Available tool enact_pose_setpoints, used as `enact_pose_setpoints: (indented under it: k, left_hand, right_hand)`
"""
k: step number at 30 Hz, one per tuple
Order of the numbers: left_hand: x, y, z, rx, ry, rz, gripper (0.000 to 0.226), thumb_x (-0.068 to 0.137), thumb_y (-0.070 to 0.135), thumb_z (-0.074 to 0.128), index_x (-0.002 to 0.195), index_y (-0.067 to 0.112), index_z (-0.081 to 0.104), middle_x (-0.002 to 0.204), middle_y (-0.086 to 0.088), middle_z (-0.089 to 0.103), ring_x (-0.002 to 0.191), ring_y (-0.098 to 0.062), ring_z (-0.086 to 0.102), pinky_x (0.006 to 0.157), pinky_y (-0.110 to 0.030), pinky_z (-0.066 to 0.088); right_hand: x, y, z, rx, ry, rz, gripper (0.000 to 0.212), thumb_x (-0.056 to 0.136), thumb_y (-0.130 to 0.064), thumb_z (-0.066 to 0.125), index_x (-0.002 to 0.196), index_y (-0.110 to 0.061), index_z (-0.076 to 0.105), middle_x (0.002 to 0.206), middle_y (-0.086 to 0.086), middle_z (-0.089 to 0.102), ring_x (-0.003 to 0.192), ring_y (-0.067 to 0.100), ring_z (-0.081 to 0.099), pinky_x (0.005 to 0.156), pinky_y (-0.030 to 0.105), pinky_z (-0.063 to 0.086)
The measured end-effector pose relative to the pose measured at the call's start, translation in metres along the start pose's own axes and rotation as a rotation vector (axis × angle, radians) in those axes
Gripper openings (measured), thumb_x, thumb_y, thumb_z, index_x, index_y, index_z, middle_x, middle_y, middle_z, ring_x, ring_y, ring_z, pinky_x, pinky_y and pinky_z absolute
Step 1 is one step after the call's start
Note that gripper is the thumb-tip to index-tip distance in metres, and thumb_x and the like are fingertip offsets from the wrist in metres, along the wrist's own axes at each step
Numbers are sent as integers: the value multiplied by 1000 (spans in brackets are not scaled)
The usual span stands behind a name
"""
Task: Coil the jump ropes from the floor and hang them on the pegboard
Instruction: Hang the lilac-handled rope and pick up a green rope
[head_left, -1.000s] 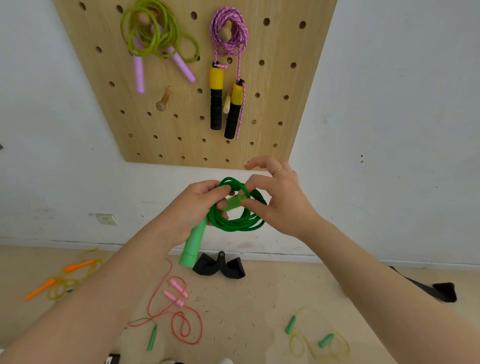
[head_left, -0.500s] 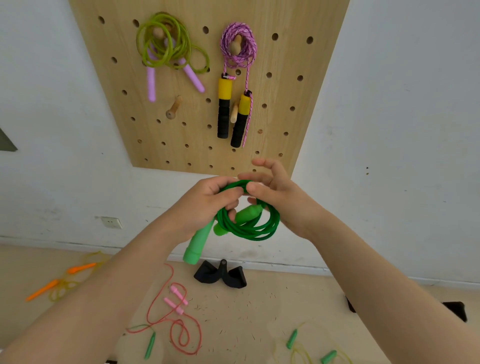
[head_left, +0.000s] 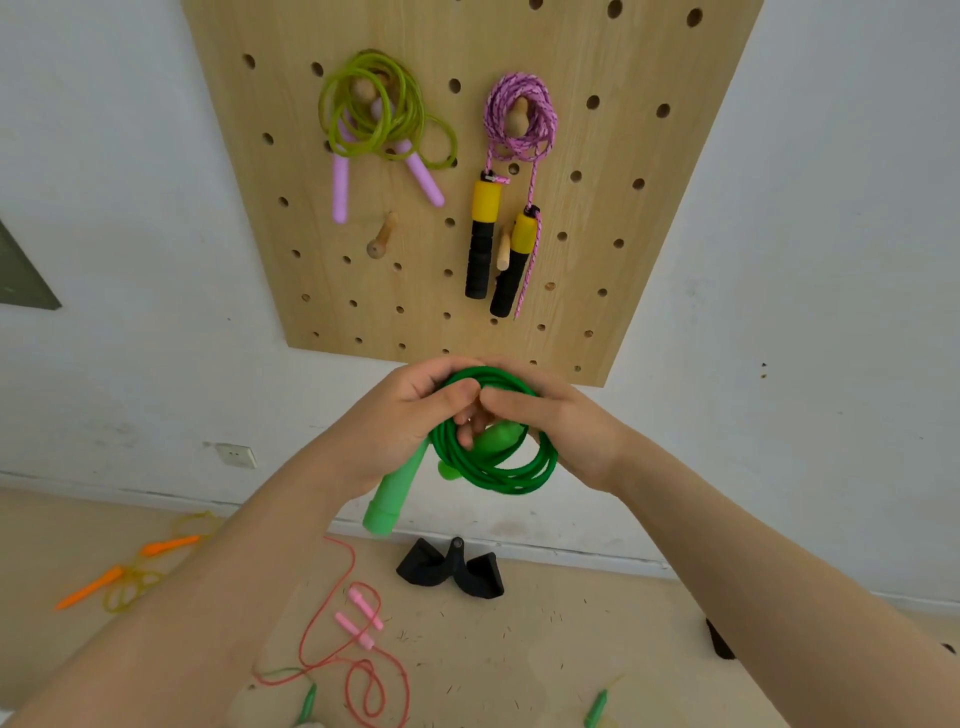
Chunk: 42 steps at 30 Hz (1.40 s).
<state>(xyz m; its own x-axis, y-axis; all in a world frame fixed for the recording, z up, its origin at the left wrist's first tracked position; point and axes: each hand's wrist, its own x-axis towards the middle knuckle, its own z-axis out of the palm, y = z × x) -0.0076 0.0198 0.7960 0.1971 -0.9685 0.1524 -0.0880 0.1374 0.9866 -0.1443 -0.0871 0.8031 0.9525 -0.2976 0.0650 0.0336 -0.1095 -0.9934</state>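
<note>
I hold a coiled green jump rope (head_left: 498, 467) in front of me, just below the wooden pegboard (head_left: 597, 234). My left hand (head_left: 400, 415) grips the top of the coil, with one green handle (head_left: 392, 493) hanging down from it. My right hand (head_left: 561, 421) pinches the coil from the right side; the second handle lies across the loops. On the pegboard hang a yellow-green rope with lilac handles (head_left: 374, 114) and a pink rope with yellow-black handles (head_left: 519, 124). A bare wooden peg (head_left: 382, 236) sticks out below the first.
On the floor lie a red rope with pink handles (head_left: 358, 623), an orange-handled rope (head_left: 130, 571) at the left, green-handled ropes (head_left: 595, 706) near the bottom edge, and a black strap piece (head_left: 452, 569) by the wall. A wall socket (head_left: 236, 456) sits low left.
The view has tilted up, so the pegboard sits lower and closer. My hands have drawn together on top of the coil, and the second handle has slipped further into the loops.
</note>
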Motion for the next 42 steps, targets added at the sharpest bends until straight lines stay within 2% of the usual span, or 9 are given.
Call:
enact_pose_setpoints:
  k: [4, 8, 14, 18, 21, 23, 26, 33, 42]
  left_hand:
    - [6, -1, -24, 32, 90, -29, 21, 97, 14, 40, 101, 2, 57, 65, 11, 55, 61, -7, 55, 64, -21, 46]
    - [17, 4, -40, -90, 49, -48, 22, 98, 16, 38, 101, 7, 58, 63, 10, 51, 60, -7, 52, 62, -20, 45]
    - [29, 15, -70, -287, 5, -126, 20, 97, 12, 40, 91, 13, 59, 60, 7, 47, 54, -7, 47, 54, -15, 42]
    - [37, 18, -91, -154, 13, -170, 20, 97, 15, 42, 98, 5, 59, 61, 7, 47, 51, -5, 47, 54, -17, 41]
    - [43, 13, -111, 345, 62, -105, 21, 96, 24, 47, 104, 10, 60, 66, 6, 52, 55, -4, 52, 56, -18, 40]
    - [46, 12, -130, 609, 53, -60, 20, 95, 29, 48, 107, 17, 59, 66, 5, 55, 57, -5, 53, 51, -17, 39]
    - [49, 18, -157, 788, 48, -6, 19, 96, 29, 47, 104, 17, 57, 63, 6, 53, 56, -6, 51, 53, -25, 40]
    - [66, 23, -174, 806, 57, 75, 30, 94, 35, 48, 122, 23, 44, 81, -4, 63, 71, -25, 62, 67, -47, 50]
    - [79, 32, -205, 94, -158, -71, 17, 89, 12, 57, 106, 11, 54, 56, 5, 55, 53, -10, 51, 57, -23, 43]
  right_hand:
    - [21, 6, 3, 57, -24, 98, 75, 83, -64, 7, 101, -15, 60, 90, 0, 66, 87, 13, 61, 88, 26, 46]
    - [46, 9, 19, 93, 189, 190, 82, 76, -71, 5, 76, -10, 60, 59, 1, 59, 52, 11, 55, 54, 24, 47]
    - [78, 9, -7, -1024, 555, 31, 64, 88, -50, 7, 78, -2, 48, 54, 3, 41, 51, 17, 38, 48, 29, 27]
    - [96, 15, 3, -1294, 622, 270, 36, 98, -33, 23, 94, -12, 52, 66, -1, 46, 63, 22, 46, 52, 28, 31]
    - [123, 32, 20, -1038, 586, 566, 29, 100, -24, 31, 115, -8, 50, 87, 10, 60, 74, 27, 54, 62, 32, 40]
    - [136, 28, 24, -468, 481, 684, 38, 100, -33, 33, 108, -3, 53, 79, 12, 60, 65, 24, 56, 64, 33, 47]
    - [142, 7, 22, 182, 277, 541, 59, 98, -50, 20, 104, -8, 61, 87, 12, 67, 81, 23, 64, 83, 34, 49]
    - [174, -32, 62, -383, 382, 130, 35, 92, -29, 55, 125, -27, 44, 107, 11, 62, 86, 14, 59, 83, 28, 49]
    - [170, -38, 63, -492, 359, -18, 55, 82, -2, 65, 128, -26, 46, 80, -5, 57, 75, 8, 57, 73, 23, 49]
